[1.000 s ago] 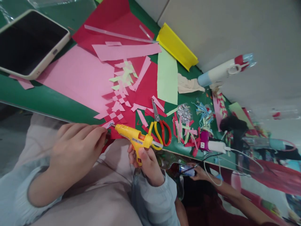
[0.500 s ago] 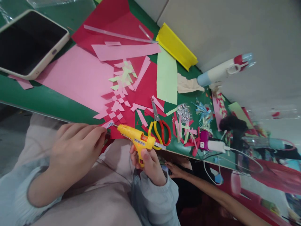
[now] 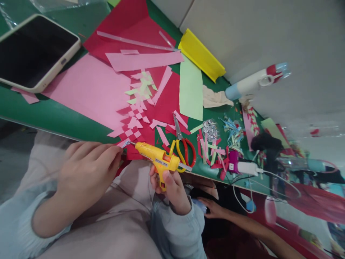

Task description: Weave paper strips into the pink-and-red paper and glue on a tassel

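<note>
My right hand (image 3: pixel 171 187) is wrapped round the handle of a yellow hot glue gun (image 3: pixel 156 156), with a clear glue stick (image 3: pixel 185 167) jutting from its back end. The gun's nozzle points left and meets a small pale piece at the end of a pink paper strip (image 3: pixel 124 144). My left hand (image 3: pixel 83 172) pinches that strip at the table's edge; its fingertips are partly hidden. Just above lie woven pink and red paper strips (image 3: pixel 132 127). Scissors (image 3: pixel 183 144) with red and yellow handles rest behind the gun.
A phone (image 3: pixel 35 50) lies at the left on pink paper (image 3: pixel 88 86). Red paper (image 3: pixel 126 25), a pale green sheet (image 3: pixel 191 90) and a yellow folded piece (image 3: pixel 201 54) are farther back. Paper scraps (image 3: pixel 212 151) and a white charger (image 3: pixel 246 168) lie right. Another person's arm (image 3: pixel 237 219) reaches in below.
The other person's hand has shifted right and down, now at a bluish object. My hands, the glue gun and the paper strip stay almost where they were.
</note>
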A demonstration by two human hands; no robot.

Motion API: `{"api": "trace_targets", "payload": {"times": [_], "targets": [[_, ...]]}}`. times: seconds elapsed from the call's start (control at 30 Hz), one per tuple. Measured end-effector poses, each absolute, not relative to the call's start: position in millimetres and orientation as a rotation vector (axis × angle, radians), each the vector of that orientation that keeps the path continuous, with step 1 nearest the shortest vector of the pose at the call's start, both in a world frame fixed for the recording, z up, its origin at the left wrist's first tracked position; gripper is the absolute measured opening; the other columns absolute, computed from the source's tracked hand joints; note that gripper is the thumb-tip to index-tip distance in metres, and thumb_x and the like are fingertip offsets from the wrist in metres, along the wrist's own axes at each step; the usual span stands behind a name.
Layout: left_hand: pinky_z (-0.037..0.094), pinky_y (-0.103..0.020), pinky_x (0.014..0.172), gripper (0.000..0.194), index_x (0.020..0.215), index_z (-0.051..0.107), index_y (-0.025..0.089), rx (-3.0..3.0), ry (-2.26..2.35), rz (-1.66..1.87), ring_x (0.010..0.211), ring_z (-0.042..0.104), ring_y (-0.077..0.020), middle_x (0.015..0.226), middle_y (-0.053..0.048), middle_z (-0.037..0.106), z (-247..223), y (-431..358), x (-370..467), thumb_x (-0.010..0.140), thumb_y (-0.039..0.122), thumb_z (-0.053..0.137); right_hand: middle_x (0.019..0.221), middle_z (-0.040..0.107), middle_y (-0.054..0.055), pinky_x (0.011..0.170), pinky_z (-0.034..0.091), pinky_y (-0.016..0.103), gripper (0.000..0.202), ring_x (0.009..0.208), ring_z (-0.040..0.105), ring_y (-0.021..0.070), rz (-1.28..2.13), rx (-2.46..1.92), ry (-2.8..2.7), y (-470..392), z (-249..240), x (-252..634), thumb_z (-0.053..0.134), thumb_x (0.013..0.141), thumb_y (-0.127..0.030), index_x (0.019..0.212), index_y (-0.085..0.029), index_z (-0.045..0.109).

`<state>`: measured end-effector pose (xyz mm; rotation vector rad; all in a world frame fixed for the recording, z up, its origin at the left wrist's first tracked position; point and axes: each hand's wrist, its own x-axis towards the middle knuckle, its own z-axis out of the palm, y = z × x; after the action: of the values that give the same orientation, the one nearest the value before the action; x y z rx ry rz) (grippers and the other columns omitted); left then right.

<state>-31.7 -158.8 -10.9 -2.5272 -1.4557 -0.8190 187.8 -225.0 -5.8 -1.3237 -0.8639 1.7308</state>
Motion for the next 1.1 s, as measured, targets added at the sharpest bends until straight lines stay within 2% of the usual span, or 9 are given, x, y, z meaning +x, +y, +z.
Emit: {"api": "trace_targets", "payload": {"times": [0.13,0.3,0.47,0.77,0.87,1.0,1.1], "targets": [[0.044,-0.038,0.069,0.009,0.080,0.061,0.022,-2.525,-1.445,-0.799,0.071,0.065,-0.0240,0.073,-0.001,0.075,-12.9,-158.9,-32.8,0.087,0.021,0.065,0.062,0.053,-0.001,0.043,0.030,0.020,0.049,0.046,0.041,0.0068,1.732,-1.328,-0.868,-226.4,-6.9,189.4,0.052,0.090,-0.065,0.090,-0.017,0.059],[0.045,-0.037,0.069,0.002,0.087,0.063,0.022,-2.549,-1.485,-0.822,0.071,0.065,-0.0237,0.075,-0.002,0.074,-14.2,-160.8,-31.3,0.088,0.023,0.064,0.064,0.053,-0.001,0.044,0.030,0.020,0.051,0.047,0.041,0.0061,1.731,-1.358,-0.890,-223.2,-6.6,185.2,0.052,0.090,-0.066,0.087,-0.016,0.060],[0.047,-0.036,0.072,0.008,0.089,0.064,0.021,-2.686,-1.468,-0.841,0.073,0.067,-0.0214,0.078,-0.002,0.074,-12.6,-165.1,-30.1,0.093,0.025,0.058,0.063,0.053,-0.001,0.044,0.030,0.020,0.053,0.046,0.041,0.0060,1.747,-1.368,-0.886,-221.4,-4.3,184.6,0.053,0.088,-0.068,0.088,-0.016,0.059],[0.043,-0.032,0.060,0.009,0.089,0.064,0.021,-2.624,-1.428,-0.783,0.062,0.060,-0.0201,0.066,0.001,0.067,-7.2,-170.8,-39.4,0.093,0.025,0.057,0.063,0.053,-0.002,0.043,0.029,0.020,0.050,0.046,0.040,0.0060,1.742,-1.322,-0.861,-224.9,-7.9,188.1,0.053,0.089,-0.066,0.090,-0.016,0.059],[0.040,-0.032,0.057,0.015,0.096,0.066,0.020,-2.629,-1.381,-0.760,0.062,0.058,-0.0198,0.067,0.000,0.067,-9.1,-170.1,-41.2,0.095,0.028,0.053,0.062,0.052,-0.002,0.043,0.029,0.020,0.051,0.046,0.039,0.0064,1.734,-1.343,-0.848,-226.2,-8.3,188.2,0.053,0.088,-0.067,0.089,-0.016,0.059],[0.038,-0.033,0.056,0.027,0.116,0.065,0.018,-2.677,-1.351,-0.685,0.065,0.060,-0.0202,0.071,-0.002,0.069,-13.0,-169.4,-42.9,0.096,0.027,0.049,0.063,0.053,-0.001,0.042,0.029,0.020,0.050,0.046,0.040,0.0067,1.728,-1.325,-0.835,-228.8,-9.4,189.4,0.053,0.089,-0.067,0.090,-0.017,0.059],[0.038,-0.033,0.056,0.029,0.118,0.065,0.017,-2.696,-1.348,-0.657,0.065,0.060,-0.0206,0.069,-0.002,0.068,-15.0,-170.0,-44.3,0.096,0.027,0.049,0.064,0.053,-0.001,0.042,0.028,0.020,0.049,0.046,0.039,0.0068,1.734,-1.278,-0.838,-230.5,-9.8,190.2,0.052,0.090,-0.065,0.092,-0.017,0.059]]}}
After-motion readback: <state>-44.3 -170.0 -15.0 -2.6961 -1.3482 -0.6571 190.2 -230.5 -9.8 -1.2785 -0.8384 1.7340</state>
